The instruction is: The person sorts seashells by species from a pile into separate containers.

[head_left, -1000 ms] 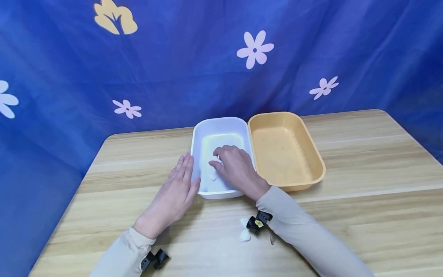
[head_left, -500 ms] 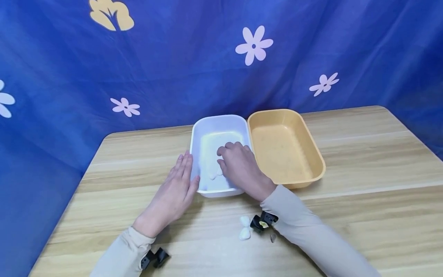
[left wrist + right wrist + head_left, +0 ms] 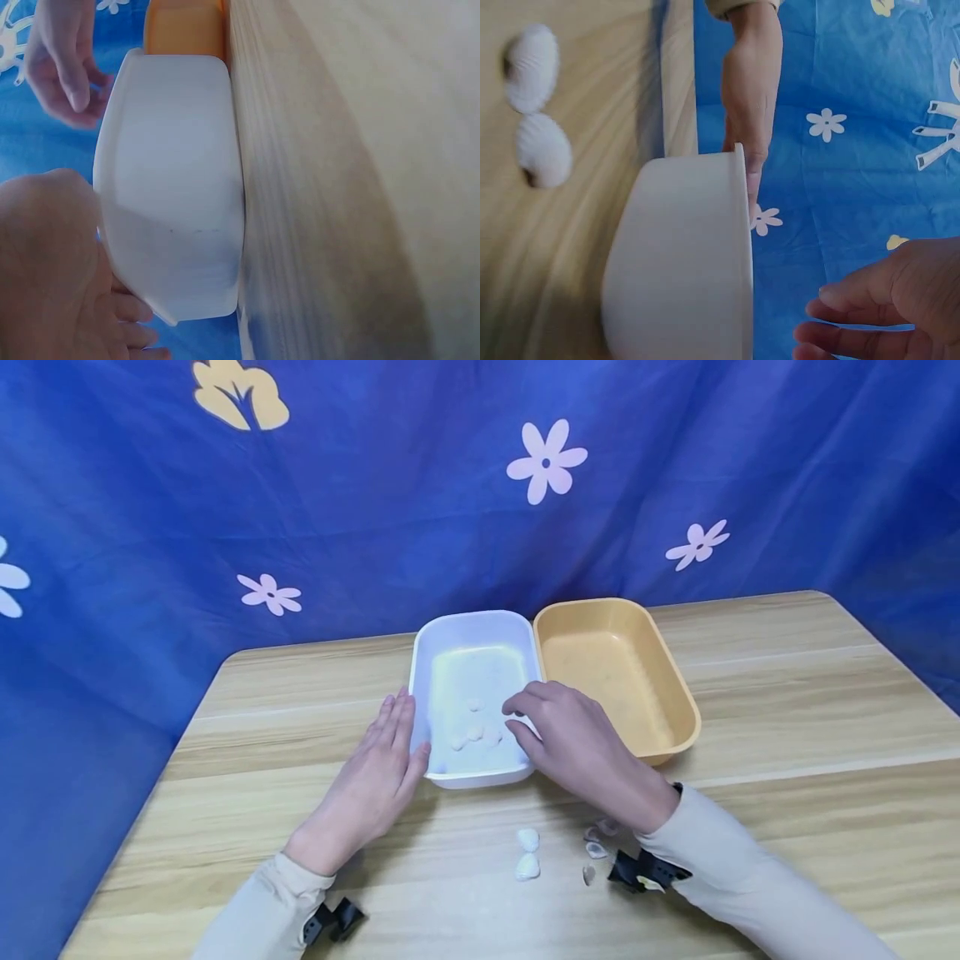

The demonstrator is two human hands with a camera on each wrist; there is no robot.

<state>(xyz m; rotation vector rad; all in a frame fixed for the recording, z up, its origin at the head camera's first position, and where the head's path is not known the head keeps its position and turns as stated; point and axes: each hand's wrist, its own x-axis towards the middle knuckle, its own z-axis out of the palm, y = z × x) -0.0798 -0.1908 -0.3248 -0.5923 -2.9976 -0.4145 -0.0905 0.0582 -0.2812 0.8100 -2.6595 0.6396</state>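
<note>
My left hand (image 3: 371, 777) lies with straight fingers along the left rim of a white plastic tub (image 3: 480, 778). Over the tub's right edge hovers my right hand (image 3: 577, 747), fingers loosely bent with a gap to the thumb and nothing seen between them. Several small white seashells (image 3: 475, 732) lie on the tub's floor. On the table in front of it, two ribbed white seashells (image 3: 528, 866) touch end to end, also large in the right wrist view. Several greyish-brown seashells (image 3: 596, 850) rest near my right wrist.
A yellow-orange tub (image 3: 600, 668) stands against the white one's right side, with no shells visible inside. Both are on a wood-grain table (image 3: 285, 710). Behind the table hangs a blue cloth (image 3: 390, 485) with flower prints.
My right hand has moved right and back from the tub's middle, uncovering shells inside it. The darker shells by my wrist now show. My left hand has stayed put.
</note>
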